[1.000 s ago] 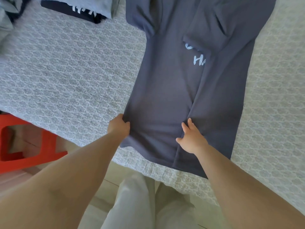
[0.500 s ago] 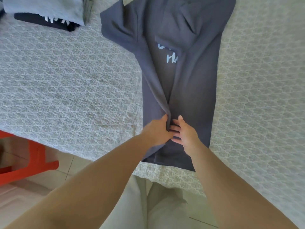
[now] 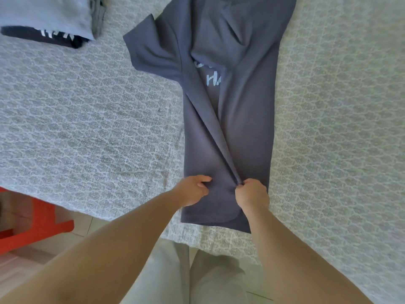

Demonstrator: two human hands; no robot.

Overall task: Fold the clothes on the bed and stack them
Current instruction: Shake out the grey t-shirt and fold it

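A slate-blue T-shirt (image 3: 245,119) with pale lettering lies lengthwise on the patterned bed cover (image 3: 87,128). Both of its sides are folded inward, so it forms a narrow strip, and the left sleeve sticks out at the upper left. My left hand (image 3: 194,189) rests on the hem's left part with fingers curled into the cloth. My right hand (image 3: 252,194) pinches the edge of the folded-over left flap near the hem. A stack of folded clothes (image 3: 46,20), light blue on top of dark navy, sits at the top left.
The bed's near edge runs diagonally below the shirt. A red plastic stool (image 3: 32,224) stands on the tiled floor at the lower left. My light trousers (image 3: 186,273) show between my arms.
The shirt's left side has been folded over toward the middle. My hands, touching half a second ago, have moved apart along the hem. The view has shifted slightly.
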